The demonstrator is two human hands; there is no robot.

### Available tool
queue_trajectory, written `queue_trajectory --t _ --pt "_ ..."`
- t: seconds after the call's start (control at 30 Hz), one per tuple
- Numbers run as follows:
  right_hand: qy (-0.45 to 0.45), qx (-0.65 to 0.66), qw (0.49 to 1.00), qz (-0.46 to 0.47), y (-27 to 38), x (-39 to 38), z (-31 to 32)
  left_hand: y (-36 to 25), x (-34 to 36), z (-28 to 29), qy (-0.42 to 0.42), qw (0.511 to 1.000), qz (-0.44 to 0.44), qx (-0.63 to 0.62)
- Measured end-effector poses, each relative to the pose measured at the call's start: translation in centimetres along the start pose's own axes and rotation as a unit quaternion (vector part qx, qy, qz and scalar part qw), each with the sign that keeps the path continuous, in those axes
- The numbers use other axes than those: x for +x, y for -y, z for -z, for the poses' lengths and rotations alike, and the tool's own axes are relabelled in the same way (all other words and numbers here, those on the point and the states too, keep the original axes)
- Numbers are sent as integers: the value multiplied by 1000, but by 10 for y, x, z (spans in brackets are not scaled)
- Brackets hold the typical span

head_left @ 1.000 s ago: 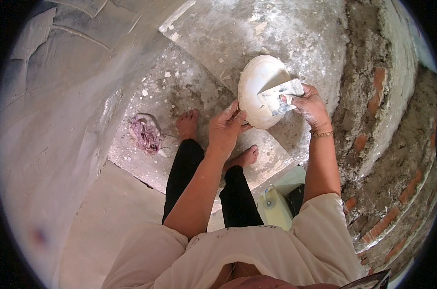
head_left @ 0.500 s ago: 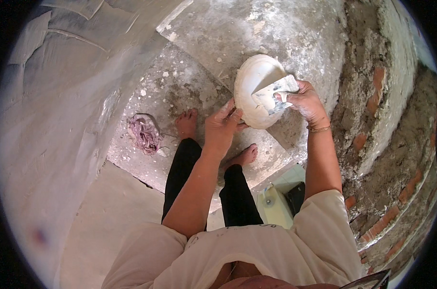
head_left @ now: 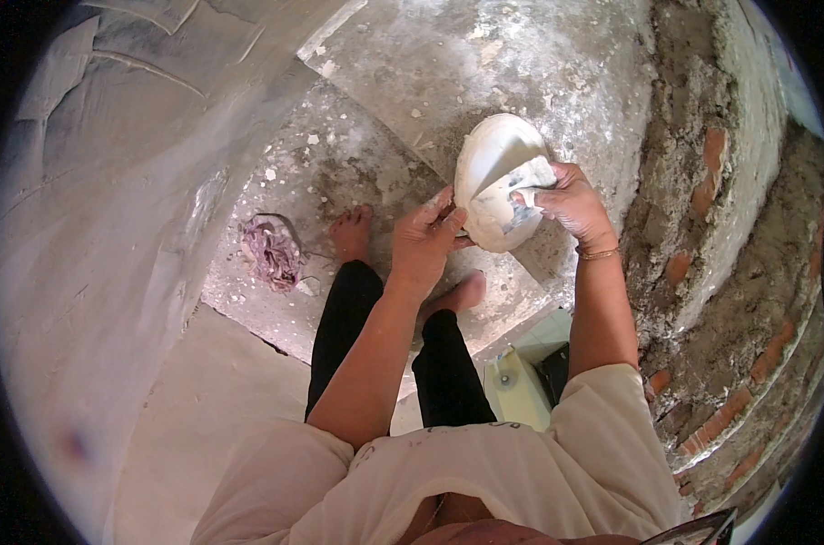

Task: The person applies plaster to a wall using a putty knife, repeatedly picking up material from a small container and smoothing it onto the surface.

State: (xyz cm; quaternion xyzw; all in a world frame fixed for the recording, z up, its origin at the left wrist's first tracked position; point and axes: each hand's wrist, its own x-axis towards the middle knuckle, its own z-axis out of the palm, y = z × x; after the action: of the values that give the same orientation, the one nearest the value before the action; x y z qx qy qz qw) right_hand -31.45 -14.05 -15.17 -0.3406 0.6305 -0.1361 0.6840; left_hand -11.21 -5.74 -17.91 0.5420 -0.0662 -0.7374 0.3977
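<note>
From my end, nearest the lens is the wearer's pale shirt [head_left: 512, 477], both forearms reaching out past it. The left hand [head_left: 425, 241] grasps the near-left edge of the white bowl [head_left: 489, 156], thumb up by the rim. The right hand [head_left: 571, 204] pinches a scraper [head_left: 510, 189] between thumb and fingers, its blade inside the bowl, over the right half. The bowl is up in front of the body, above the floor and beyond the right foot [head_left: 460, 292].

For good work here, I'd want the left grip firm and the bowl slightly tipped — any wobble would spoil the stroke. I'd keep the blade low against the curve, pressure light and even, fingertips clear of its edge. How much paste lies under it I can't tell.

Farther down, a pinkish bundle [head_left: 271, 254] lies left of the feet on the spattered floor [head_left: 384, 136]; off right, rough wall [head_left: 680, 182] with bare brick — well clear of the bowl.
</note>
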Motion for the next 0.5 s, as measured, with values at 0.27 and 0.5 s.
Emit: queue_trajectory --t 0.27,0.5 --pt "-13 42 999 31 0 -1 -17 -1 0 6 13 999 -17 -44" --pt "-54 189 980 19 7 -5 -29 0 -2 -2 9 999 -36 -32"
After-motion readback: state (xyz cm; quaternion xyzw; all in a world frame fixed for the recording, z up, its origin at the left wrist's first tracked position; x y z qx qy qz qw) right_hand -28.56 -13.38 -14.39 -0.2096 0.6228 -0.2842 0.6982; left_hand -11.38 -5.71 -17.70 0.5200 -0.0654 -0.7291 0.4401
